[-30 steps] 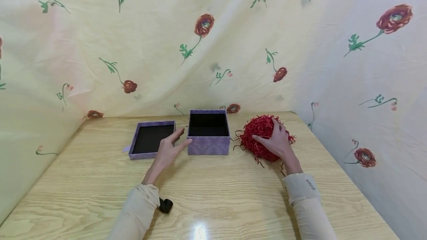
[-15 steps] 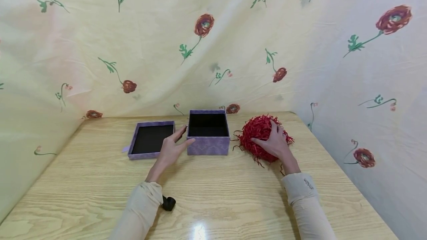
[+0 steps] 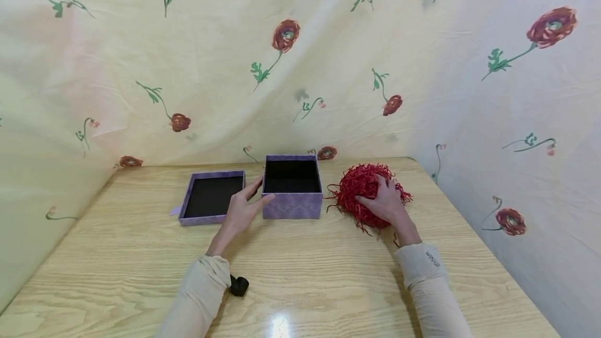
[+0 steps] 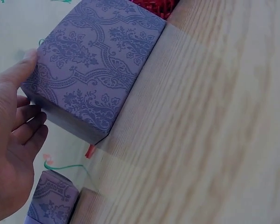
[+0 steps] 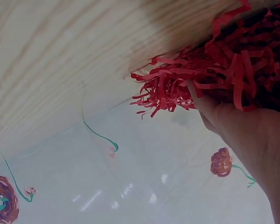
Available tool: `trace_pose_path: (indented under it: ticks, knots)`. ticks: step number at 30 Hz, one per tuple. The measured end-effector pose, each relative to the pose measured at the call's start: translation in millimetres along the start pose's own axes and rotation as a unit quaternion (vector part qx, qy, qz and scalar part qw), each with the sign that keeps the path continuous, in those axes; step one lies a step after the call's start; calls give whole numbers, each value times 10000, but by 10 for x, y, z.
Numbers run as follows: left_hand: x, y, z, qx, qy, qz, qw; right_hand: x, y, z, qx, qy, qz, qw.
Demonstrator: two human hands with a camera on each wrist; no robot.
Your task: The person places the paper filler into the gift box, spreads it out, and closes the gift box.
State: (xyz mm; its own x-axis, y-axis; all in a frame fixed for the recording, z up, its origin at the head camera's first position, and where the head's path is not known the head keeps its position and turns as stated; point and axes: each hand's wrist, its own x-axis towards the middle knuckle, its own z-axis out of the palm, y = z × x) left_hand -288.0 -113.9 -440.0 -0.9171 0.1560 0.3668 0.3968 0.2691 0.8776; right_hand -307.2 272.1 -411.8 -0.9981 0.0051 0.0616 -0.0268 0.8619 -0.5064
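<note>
While the lid (image 3: 206, 200) lies hollow side up on the wood-grained table (image 3: 305, 265), the left hand (image 3: 239, 214) straddles a near corner of the box (image 3: 291, 206), thumb parted from its fingers, in a light pinch. Stiff and square, the box has patterned purple walls and a black inside. On its right, the shred (image 3: 359, 186) is a loose mound of crinkled red strips; the right hand's (image 3: 391, 203) fingers are spread and sunk into it, tips partly hidden. Gathering shred seems the step in hand; next probably calls for a firmer grasp on straying strands.
</note>
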Motion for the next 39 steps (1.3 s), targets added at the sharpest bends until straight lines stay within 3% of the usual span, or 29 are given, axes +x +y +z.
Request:
trace_pose_path:
  ticks: [8,19,39]
  knots:
    - [4,-7,7,190,74,168,9996,22,6,20,12,116,-29,9999]
    - [10,14,13,1,69,131,9999,26,-2,11,16,303,1,9995]
    - [7,19,21,177,78,80,9998,37,20,18,172,387,15,9991]
